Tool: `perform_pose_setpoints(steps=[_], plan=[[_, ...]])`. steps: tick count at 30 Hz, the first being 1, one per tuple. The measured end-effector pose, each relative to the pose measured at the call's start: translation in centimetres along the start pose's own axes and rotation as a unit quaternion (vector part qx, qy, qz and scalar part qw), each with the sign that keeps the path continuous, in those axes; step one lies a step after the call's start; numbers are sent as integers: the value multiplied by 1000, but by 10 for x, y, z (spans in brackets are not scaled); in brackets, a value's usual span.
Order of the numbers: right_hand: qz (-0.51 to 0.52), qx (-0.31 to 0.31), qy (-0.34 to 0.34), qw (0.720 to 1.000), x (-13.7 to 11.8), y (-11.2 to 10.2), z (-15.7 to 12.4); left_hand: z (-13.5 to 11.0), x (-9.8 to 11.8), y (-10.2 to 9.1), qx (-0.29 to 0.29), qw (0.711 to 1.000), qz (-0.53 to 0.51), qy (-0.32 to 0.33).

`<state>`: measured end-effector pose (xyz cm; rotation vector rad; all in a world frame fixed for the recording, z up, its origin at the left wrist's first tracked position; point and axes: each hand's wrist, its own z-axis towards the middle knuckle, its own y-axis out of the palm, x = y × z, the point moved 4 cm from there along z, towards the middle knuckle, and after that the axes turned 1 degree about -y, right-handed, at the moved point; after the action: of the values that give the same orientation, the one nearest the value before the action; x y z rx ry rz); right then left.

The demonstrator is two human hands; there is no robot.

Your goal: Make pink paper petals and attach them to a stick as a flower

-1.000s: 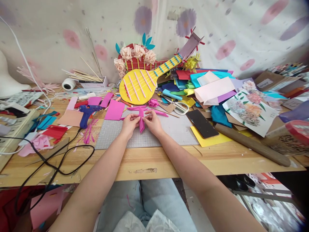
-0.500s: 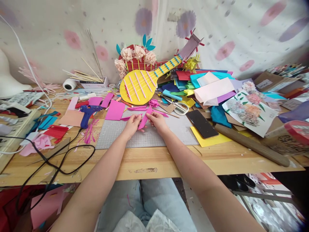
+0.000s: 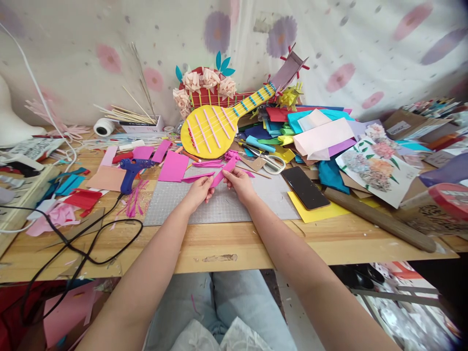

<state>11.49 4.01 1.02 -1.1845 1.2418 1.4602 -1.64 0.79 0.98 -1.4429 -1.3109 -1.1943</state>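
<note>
A strip of magenta paper (image 3: 224, 172) is stretched between my two hands over the grey cutting mat (image 3: 171, 202). My left hand (image 3: 199, 192) pinches its lower left end. On the right, my right hand (image 3: 238, 182) has thumb and fingers closed on the other end. Just beyond the hands lie more magenta pieces, among them a square sheet (image 3: 174, 166) and a crumpled magenta bit (image 3: 231, 155). Behind them leans a yellow paper lute (image 3: 208, 131) with pink bars and strings.
To the left lies a blue glue gun (image 3: 131, 171) with a looping black cable. At right are scissors (image 3: 273, 164), a black phone (image 3: 305, 188) on yellow paper, a wooden stick (image 3: 380, 219) and a heap of coloured paper (image 3: 323, 134).
The magenta strip has turned from a steep slant to a flatter one between my hands. Both hands have shifted only slightly, still gripping it.
</note>
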Motion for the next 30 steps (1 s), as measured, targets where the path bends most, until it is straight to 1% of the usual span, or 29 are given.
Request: perform_pose_setpoints(steps=[7, 9, 11, 16, 19, 22, 24, 28, 30], plan=[[-8, -31, 12, 999, 1, 4, -1, -2, 3, 0, -10, 999, -26, -18], [-8, -24, 13, 1000, 1, 4, -1, -2, 3, -2, -9, 999, -31, -22], [0, -5, 13, 1000, 2, 2, 0, -2, 4, -3, -1, 1000, -25, -10], [47, 30, 25, 998, 7, -5, 5, 2, 6, -6, 14, 998, -9, 60], [68, 27, 45, 996, 10, -7, 7, 3, 6, -9, 21, 993, 58, 103], [78, 29, 67, 994, 11, -8, 7, 0, 9, -12, 37, 970, 156, 180], [81, 36, 77, 993, 10, -8, 7, -2, 12, -13, 41, 955, 192, 221], [80, 27, 84, 993, 8, -8, 6, -3, 14, -14, 41, 939, 221, 259], [81, 19, 86, 993, 7, -8, 5, -2, 12, -15, 39, 941, 217, 258]])
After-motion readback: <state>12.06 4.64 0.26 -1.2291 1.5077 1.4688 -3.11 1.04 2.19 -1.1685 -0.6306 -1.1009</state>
